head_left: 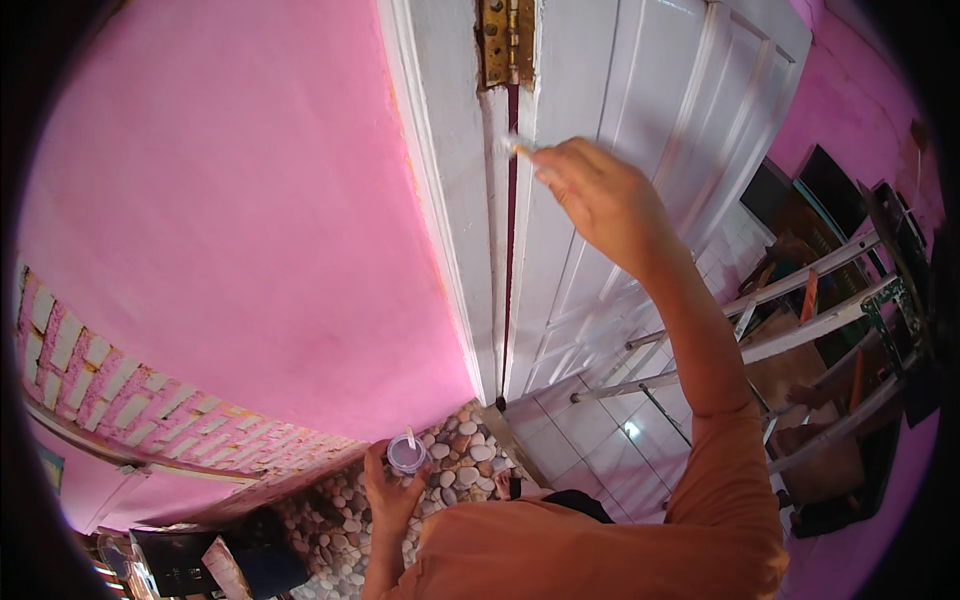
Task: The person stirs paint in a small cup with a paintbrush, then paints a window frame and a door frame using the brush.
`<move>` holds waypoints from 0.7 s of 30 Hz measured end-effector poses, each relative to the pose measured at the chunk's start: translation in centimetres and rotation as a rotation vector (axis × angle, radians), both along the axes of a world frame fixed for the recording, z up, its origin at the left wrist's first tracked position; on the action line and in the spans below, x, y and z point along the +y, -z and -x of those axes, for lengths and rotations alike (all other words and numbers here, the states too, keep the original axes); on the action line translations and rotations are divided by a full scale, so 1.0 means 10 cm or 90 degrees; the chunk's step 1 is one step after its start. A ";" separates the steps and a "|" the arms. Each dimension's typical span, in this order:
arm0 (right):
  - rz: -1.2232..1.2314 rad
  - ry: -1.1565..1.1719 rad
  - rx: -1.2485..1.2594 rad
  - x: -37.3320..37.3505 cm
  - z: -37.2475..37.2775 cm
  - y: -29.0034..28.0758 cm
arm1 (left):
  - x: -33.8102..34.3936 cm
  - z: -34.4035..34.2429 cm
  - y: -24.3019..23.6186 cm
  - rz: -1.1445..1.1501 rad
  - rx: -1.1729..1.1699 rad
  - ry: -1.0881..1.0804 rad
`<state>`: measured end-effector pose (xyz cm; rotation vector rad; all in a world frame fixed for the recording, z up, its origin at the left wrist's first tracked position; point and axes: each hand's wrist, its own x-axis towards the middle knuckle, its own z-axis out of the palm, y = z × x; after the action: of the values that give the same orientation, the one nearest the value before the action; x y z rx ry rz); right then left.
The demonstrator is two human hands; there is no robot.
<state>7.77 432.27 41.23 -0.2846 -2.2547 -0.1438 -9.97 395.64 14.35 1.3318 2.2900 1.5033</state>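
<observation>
My right hand (598, 195) is raised in front of a white door (650, 90), fingers closed round a small paintbrush (520, 150). The pale bristles are at the hinge-side edge of the white door frame (450, 130), beside the dark gap; whether they touch it I cannot tell. A brass hinge (508, 45) sits just above the brush. Low down, my left hand (392, 492) grips a small round clear tub (406, 457) between thumb and fingers. Greyish-white paint seems to be in it, and a pale stick or smear shows at its far edge.
Left of the frame stands a pink wall (230, 200) with a white-and-pink brick pattern (130, 400) along its lower part. A metal ladder (820, 325) leans among dark furniture on the right. Pebble-patterned flooring (465, 455) meets white tiles (600, 430) at the doorway.
</observation>
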 end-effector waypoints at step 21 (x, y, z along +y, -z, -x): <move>0.176 0.017 -0.058 -0.05 0.11 1.14 | -0.11 0.03 0.00 0.008 -0.108 0.029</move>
<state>6.69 431.74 29.78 -0.4635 -2.3611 0.1460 -10.31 394.54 14.33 1.1953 2.1464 1.5224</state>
